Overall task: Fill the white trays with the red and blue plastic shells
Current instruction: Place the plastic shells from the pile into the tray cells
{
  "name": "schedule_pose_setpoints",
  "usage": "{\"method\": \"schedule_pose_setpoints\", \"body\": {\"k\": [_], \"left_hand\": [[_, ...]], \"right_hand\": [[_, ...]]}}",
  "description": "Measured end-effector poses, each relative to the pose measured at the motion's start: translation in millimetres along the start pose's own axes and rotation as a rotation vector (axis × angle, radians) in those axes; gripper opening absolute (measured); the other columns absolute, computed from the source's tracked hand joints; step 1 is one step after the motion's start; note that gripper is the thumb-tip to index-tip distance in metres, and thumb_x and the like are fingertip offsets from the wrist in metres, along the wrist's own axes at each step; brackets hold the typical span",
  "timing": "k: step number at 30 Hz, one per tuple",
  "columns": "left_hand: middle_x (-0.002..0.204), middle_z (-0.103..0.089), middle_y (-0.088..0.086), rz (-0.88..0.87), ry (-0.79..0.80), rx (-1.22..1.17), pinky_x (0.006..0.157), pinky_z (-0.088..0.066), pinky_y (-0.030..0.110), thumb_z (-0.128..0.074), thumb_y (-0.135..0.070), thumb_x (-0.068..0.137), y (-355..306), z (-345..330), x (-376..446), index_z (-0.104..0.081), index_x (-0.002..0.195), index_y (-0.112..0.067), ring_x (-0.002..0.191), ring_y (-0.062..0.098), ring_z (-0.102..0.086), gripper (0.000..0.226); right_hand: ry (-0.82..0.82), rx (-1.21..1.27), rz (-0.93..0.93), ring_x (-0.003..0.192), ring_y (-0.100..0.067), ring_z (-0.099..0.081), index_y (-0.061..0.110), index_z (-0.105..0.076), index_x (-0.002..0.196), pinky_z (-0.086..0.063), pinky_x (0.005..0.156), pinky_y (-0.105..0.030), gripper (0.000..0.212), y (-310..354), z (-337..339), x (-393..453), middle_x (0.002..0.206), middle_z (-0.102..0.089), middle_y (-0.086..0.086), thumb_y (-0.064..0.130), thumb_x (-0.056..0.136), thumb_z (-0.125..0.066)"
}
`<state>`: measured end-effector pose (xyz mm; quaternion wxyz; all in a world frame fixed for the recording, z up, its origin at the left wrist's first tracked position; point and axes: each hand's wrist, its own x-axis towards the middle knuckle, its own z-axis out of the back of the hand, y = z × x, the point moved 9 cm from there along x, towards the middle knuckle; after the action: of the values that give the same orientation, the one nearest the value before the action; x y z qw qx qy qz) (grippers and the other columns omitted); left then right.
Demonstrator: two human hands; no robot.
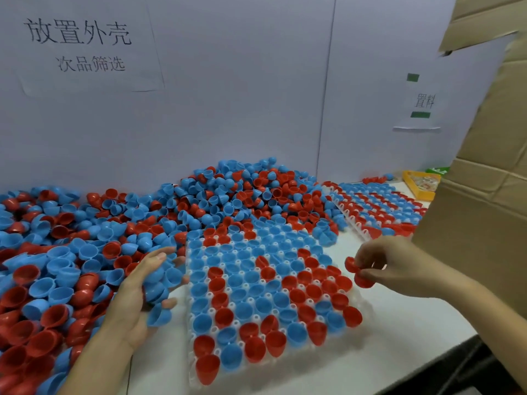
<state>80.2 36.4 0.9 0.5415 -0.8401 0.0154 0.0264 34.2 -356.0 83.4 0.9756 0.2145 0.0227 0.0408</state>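
Two red shells (358,272) pinched in right hand (390,266) fingers (363,259).

Bright even light, soft shadows, slight blur, wide-angle bending at edges

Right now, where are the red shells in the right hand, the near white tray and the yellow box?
red shells (362,280): head view, lower shell's side.
near white tray (191,376): head view, front-left rim.
yellow box (410,187): head view, left wall.

Nearly full white tray (190,283), loose shells (85,252)
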Motion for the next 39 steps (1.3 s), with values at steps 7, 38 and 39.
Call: {"method": "schedule_pose_setpoints", "body": {"k": [7,38,39], "left_hand": [[0.107,-0.072,0.003,-0.050,-0.084,0.074,0.053,-0.041,0.025,-0.056,-0.026,0.096,-4,20,5,-0.072,0.099,-0.030,0.074,0.021,-0.067,0.017],[0.155,-0.035,-0.006,-0.230,-0.269,1.663,0.095,-0.052,0.042,-0.026,-0.062,0.098,-6,-5,-6,-0.025,0.155,-0.043,0.142,0.019,-0.028,0.060],[0.156,-0.035,-0.005,-0.253,-0.262,1.652,0.097,-0.051,0.041,-0.026,-0.059,0.099,-6,-7,-7,-0.023,0.156,-0.042,0.142,0.019,-0.029,0.060]], "right_hand": [[0.152,-0.234,0.014,0.081,-0.005,-0.064,0.042,-0.063,0.087,-0.056,0.074,-0.020,0.015,-11,-31,-10,0.089,-0.064,0.018,0.029,0.092,-0.069],[0.214,-0.281,0.018,0.090,-0.004,-0.055,0.054,-0.054,0.097,-0.052,0.078,-0.020,0.013,-12,-40,-15,0.099,-0.052,0.023,0.047,0.092,-0.063],[0.204,-0.281,0.022,0.091,-0.004,-0.055,0.056,-0.053,0.095,-0.052,0.079,-0.021,0.014,-11,-39,-16,0.099,-0.053,0.023,0.045,0.093,-0.062]]}}
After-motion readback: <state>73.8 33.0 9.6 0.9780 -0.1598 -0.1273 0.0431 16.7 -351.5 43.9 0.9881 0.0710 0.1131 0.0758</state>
